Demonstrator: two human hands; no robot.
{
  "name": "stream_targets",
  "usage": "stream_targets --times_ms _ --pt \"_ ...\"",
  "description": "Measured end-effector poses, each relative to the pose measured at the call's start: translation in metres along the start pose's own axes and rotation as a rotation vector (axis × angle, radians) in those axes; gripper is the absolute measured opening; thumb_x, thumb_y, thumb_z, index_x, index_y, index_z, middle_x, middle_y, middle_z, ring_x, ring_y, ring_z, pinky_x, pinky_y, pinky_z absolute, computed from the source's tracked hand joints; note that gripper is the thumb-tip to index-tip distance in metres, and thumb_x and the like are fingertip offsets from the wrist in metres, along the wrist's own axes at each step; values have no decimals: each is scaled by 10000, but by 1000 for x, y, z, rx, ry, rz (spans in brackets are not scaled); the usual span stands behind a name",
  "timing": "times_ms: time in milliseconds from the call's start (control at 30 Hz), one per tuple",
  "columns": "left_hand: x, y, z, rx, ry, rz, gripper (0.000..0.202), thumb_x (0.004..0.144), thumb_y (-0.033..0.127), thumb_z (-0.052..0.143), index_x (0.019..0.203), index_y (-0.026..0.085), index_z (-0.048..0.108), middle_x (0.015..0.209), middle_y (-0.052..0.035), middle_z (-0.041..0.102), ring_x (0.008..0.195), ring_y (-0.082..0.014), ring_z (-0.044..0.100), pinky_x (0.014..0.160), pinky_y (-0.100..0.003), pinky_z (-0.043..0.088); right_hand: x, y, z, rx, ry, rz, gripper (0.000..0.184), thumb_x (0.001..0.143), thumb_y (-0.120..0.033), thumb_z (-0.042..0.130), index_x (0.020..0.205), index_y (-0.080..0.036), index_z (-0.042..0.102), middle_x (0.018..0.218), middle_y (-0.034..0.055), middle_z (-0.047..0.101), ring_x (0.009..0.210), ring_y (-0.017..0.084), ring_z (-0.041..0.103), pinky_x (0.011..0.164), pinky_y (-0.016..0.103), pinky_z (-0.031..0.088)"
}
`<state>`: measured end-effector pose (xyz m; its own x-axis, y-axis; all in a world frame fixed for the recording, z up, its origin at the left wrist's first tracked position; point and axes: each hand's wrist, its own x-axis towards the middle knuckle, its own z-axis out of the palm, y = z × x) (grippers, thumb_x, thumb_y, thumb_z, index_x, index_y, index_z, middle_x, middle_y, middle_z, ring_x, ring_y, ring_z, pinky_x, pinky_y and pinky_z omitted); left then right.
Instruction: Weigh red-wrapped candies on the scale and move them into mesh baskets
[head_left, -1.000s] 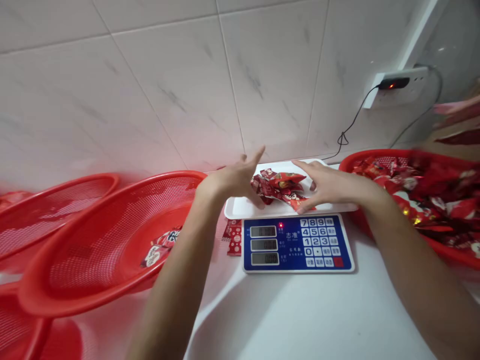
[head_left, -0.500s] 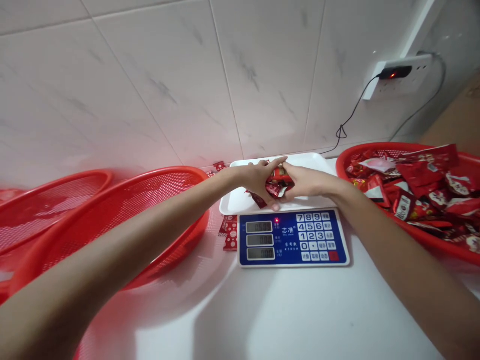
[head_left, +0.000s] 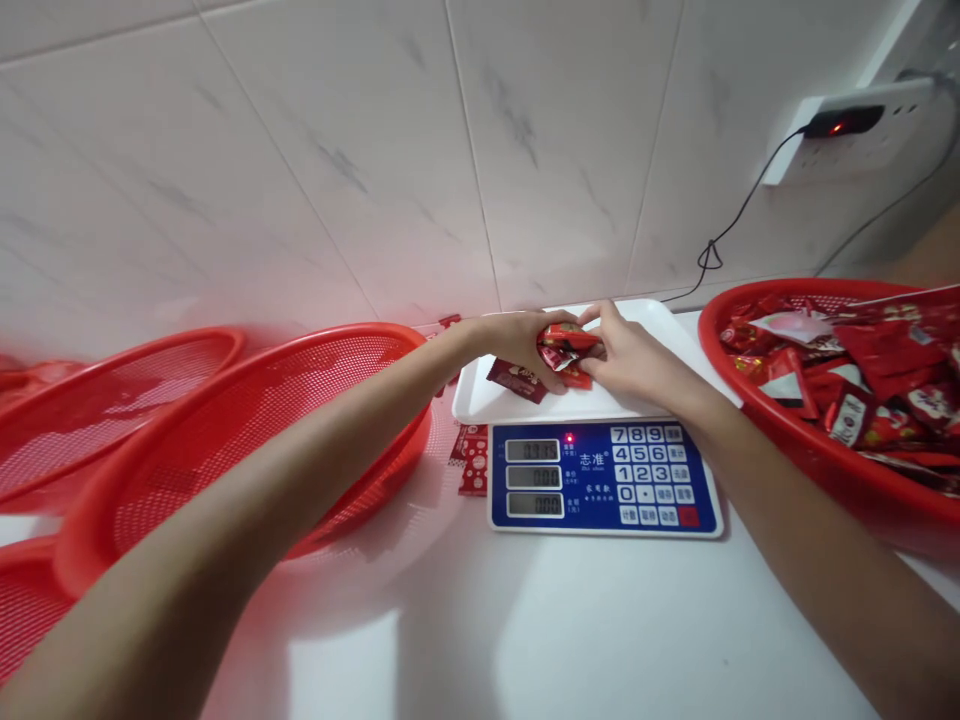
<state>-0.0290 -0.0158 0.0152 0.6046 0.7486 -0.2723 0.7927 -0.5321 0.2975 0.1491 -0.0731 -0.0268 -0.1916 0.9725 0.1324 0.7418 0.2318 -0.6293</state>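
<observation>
White tabletop (head_left: 600, 620) is seen nearest, under both forearms. Digital scale (head_left: 600, 478) is placed on it, w/ blue keypad panel, 3 LCD readouts (too small to read) & a lit red LED. Two red packets (head_left: 471, 462) are lying flat just L of scale. White tray (head_left: 495, 395) is set behind the panel. Small bunch of red snack packets (head_left: 568, 352), glossy & crumpled, is held over tray betw. both hands: L hand (head_left: 517, 345) is curled around it, & R hand (head_left: 630, 355) is pinching it from other side w/ fingertips (head_left: 589, 318). Darker packet (head_left: 516, 380) is lying on tray just below L hand. Red mesh baskets (head_left: 337, 335) are leaning tilted at L. Red basket (head_left: 750, 420) at R is filled w/ loose packets (head_left: 847, 370). Tiled wall (head_left: 300, 170) is seen beyond, w/ wall socket (head_left: 855, 130) & black cable (head_left: 739, 215).
</observation>
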Motion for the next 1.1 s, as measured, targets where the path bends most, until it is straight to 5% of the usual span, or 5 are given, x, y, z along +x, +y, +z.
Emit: stream_targets --times_ms 267,467,733,867,1100 --pt "10 0 -1 -81 34 -14 832 630 307 766 1432 276 545 1155 -47 742 957 -264 689 761 -329 532 1 1 5 0 -34 -45 566 819 -97 517 1364 -143 373 920 88 714 834 261 684 755 358 508" --pt "11 3 6 -19 194 -7 748 652 252 779 1368 174 581 1093 -87 753 900 -255 684 691 -297 485 -17 -12 -17 -261 203 -91 435 885 -97 478 1313 -137 540 1218 183 664 1026 312 676 864 433 522" --pt "31 17 0 242 244 -33 516 747 182 663 1263 195 648 1087 -120 757 971 -315 684 726 -330 457 -26 -39 20 -235 -123 -428 300 1017 -198 460 1125 -147 735 1183 138 703 1127 268 637 942 403 504" --pt "28 16 -9 260 220 -28 579 699 155 705 1271 220 646 1018 -63 762 919 -267 686 667 -281 428 -17 -33 36 -234 -164 -353 283 1000 -166 480 1072 -154 753 1079 136 720 1029 248 661 858 362 491" --pt "22 -4 -17 -42 266 0 554 662 93 685 1205 200 648 879 0 705 759 -169 643 609 -222 420 -16 -24 4 -154 -168 -215 130 871 -232 644 946 -164 725 888 62 725 813 193 643 662 308 405"
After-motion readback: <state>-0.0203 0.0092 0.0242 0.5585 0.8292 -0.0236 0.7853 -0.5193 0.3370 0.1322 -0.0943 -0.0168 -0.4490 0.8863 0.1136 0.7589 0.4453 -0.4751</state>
